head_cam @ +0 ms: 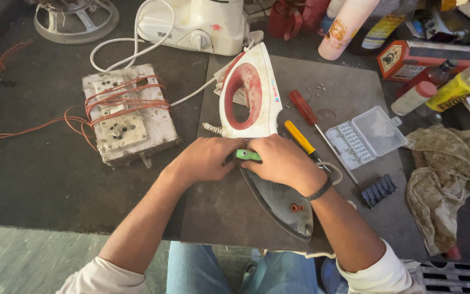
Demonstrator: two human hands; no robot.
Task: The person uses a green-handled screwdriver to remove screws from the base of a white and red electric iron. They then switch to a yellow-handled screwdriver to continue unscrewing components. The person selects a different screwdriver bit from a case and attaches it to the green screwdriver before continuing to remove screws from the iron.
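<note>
Both hands close on a green-handled tool [247, 155] at the opened iron [257, 125] — left hand [205, 159] in a shut grip on the handle, right hand [283, 163] curled over its front. Judging by this, a fastener is being worked; next calls for steady turning pressure — sole plate [281, 204] kept still.

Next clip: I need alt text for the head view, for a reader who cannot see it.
Seen from above, a person's left hand and right hand meet around a small green-handled tool at a dismantled clothes iron: its white and red shell stands behind the dark soleplate on a grey mat. Red and yellow screwdrivers lie to the right.
</note>
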